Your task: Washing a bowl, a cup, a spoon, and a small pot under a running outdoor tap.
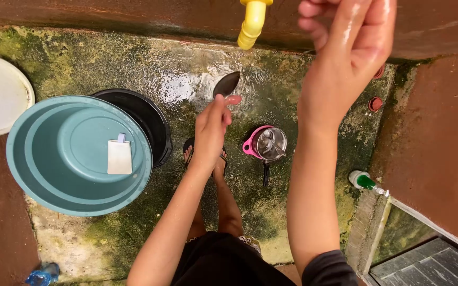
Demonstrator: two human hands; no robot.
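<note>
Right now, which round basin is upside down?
The teal basin, at left: its flat bottom faces up with a small white pouch lying on it. The black basin behind it sits open side up.

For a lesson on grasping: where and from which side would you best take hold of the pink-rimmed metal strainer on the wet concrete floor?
Probably the dark straight handle of the pink-rimmed metal strainer, approached from the person's side: it juts from the rim toward the viewer, lies clear of other things, and leaves the bowl, which holds utensils, undisturbed.

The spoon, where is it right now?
In the head view, the spoon is held up in the left hand, just below the yellow tap, above the wet floor and left of the pink strainer.
</note>
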